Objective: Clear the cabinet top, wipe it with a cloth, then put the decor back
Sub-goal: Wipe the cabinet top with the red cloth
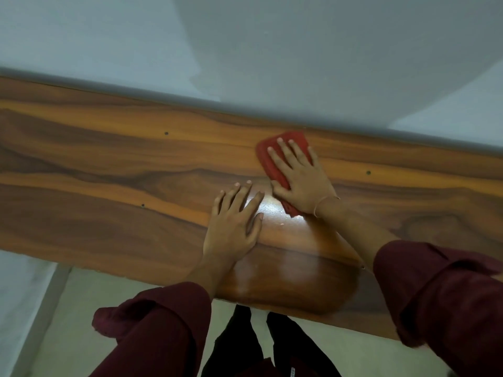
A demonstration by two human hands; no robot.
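Note:
The wooden cabinet top runs across the view from left to right, brown with dark grain and bare of decor. A red cloth lies flat on it near the back edge, right of centre. My right hand presses flat on the cloth, fingers spread and pointing toward the wall. My left hand rests palm down on the bare wood just left of it, fingers apart, holding nothing. A bright glare sits on the wood between the two hands.
A pale wall rises right behind the cabinet top. Light floor shows below the front edge, with my dark trousers and maroon sleeves at the bottom. Small dark dots mark the wood in a few places.

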